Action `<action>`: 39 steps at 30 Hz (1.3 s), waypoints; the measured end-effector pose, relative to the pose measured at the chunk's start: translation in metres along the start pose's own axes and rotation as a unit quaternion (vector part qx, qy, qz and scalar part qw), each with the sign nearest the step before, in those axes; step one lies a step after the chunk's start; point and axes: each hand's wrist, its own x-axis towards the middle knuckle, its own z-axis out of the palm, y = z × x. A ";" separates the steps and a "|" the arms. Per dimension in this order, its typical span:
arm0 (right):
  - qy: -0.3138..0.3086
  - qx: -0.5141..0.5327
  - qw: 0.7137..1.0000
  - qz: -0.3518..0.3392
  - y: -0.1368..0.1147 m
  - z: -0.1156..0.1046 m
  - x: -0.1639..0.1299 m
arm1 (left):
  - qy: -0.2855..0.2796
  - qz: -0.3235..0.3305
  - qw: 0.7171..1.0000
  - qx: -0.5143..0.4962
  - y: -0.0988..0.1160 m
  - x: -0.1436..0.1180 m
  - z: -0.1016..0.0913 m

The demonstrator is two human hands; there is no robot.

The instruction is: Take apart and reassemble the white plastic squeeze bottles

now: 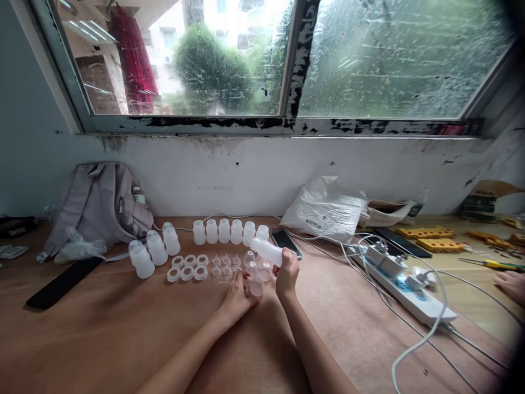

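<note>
Two hands are working mid-desk (102, 328), as I'm seeing it. Right hand (287, 273) is clamping a white bottle (267, 251), tilted w/ its neck pointing left, just above the clear caps (256, 272). Left hand (238, 295) is lying on the desk w/ fingers spread flat, touching a clear cap & gripping nothing. Behind: a row of white bottles (223, 231), white rings (187, 267) (two rows), grey backpack (98, 202) at left, power strip (410, 290) at right.

White translucent bottle (267, 251) tilted sideways, lifted above table; small clear cap (256, 288) resting on tabletop below.
</note>
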 end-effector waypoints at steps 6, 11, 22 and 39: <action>-0.133 0.022 0.990 -0.029 -0.011 0.020 -0.040 | 0.034 -0.003 0.990 -0.135 0.019 -0.012 -0.026; -0.351 -0.101 0.919 -0.150 -0.017 0.036 -0.082 | 0.113 -0.020 0.960 -0.257 0.024 -0.015 -0.062; -0.294 -0.184 0.938 -0.018 -0.003 0.041 -0.080 | 0.012 0.124 0.988 0.092 -0.003 -0.035 -0.093; -0.341 -0.019 0.937 0.067 -0.004 0.041 -0.067 | -0.293 -0.187 0.734 -0.584 -0.004 -0.039 -0.103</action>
